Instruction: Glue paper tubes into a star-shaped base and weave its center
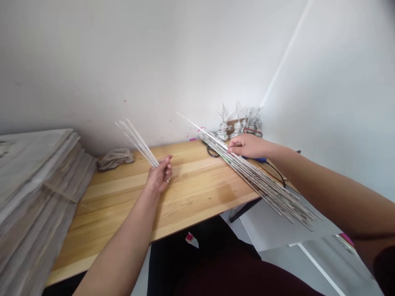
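My left hand [159, 174] is closed around the lower ends of a few thin rolled paper sticks [138, 142], held up at a slant over the table. To the right, my right hand [247, 146] pinches a whiter paper stick [194, 124] between thumb and fingers. That stick's far end rises above a long bundle of similar paper sticks [262, 181]. The bundle lies diagonally across the table's right end, and its near ends stick out past the edge. My fingers hide part of the pinched stick.
A tall stack of paper [37, 164] stands at the left, with a crumpled cloth [117, 158] beside it on the wooden table [185, 201]. Several woven paper pieces [237, 127] stand in the back right corner. A black loop [212, 152] and a blue handle [262, 159] with a cord lie near the bundle.
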Motion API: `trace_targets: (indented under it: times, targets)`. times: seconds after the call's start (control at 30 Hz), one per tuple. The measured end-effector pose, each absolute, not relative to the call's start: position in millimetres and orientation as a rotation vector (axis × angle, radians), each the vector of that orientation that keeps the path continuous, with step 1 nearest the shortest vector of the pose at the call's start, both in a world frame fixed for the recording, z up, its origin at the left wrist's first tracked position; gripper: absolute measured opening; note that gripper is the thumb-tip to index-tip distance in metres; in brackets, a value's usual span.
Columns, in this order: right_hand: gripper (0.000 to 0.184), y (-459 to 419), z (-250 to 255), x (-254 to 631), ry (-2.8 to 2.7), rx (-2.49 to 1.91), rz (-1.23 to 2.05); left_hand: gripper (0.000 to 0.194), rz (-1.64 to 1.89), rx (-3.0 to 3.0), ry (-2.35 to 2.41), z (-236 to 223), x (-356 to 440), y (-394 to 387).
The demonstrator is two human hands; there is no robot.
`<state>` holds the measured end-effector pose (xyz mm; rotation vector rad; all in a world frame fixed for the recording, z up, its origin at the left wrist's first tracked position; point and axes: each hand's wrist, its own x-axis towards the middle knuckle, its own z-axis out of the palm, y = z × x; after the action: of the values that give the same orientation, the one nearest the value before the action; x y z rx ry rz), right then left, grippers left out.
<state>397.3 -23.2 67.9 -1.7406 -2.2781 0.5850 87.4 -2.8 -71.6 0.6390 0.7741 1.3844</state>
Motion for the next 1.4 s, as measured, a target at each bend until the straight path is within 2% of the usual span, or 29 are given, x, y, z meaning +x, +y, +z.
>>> trace_targets:
  times: [0.13, 0.3, 0.43, 0.57, 0.63, 0.77, 0.9, 0.97, 1.2, 1.3, 1.4]
  targets:
    - [0.022, -32.1, 62.1, 333.6, -2.317, -1.625, 0.623, 0.037, 1.372, 0.656, 0.741, -69.1, 92.8, -9.7]
    - [0.023, -26.3, 30.5, 264.7, -2.332, -1.526, 0.661, 0.043, 1.338, 0.672, 0.660, -62.8, 88.2, -12.5]
    - [0.025, -12.6, 13.8, 242.6, -2.304, -1.503, 0.759, 0.036, 1.398, 0.568, 0.729, -59.7, 83.8, -9.5]
    - [0.032, -3.7, 16.0, 267.8, -2.103, -1.600, 0.968, 0.028, 1.413, 0.476, 0.775, -61.2, 84.4, -5.7]
    - [0.031, -3.1, 15.5, 292.9, -2.035, -1.632, 0.841, 0.025, 1.402, 0.474, 0.754, -62.8, 85.3, -4.4]
    - [0.026, -10.5, -3.8, 323.8, -2.151, -1.396, 0.312, 0.023, 1.353, 0.525, 0.732, -65.0, 88.1, -4.4]
    - [0.040, -19.1, -30.7, 299.8, -2.317, -1.019, 0.135, 0.026, 1.281, 0.551, 0.793, -67.8, 94.1, -8.4]
    - [0.036, -20.0, -38.9, 279.5, -2.363, -0.848, 0.109, 0.025, 1.268, 0.561, 0.800, -70.4, 97.0, -10.3]
    - [0.016, -1.1, -54.6, 249.1, -2.110, -0.786, 0.339, 0.022, 1.284, 0.566, 0.827, -75.6, 95.5, -9.0]
    - [0.019, 4.1, -60.9, 243.3, -1.999, -0.886, 0.532, 0.012, 1.342, 0.553, 0.835, -74.1, 91.7, -4.8]
    - [0.021, 2.0, -67.5, 237.9, -1.964, -0.930, 0.759, 0.015, 1.358, 0.537, 0.765, -74.1, 88.3, 0.1]
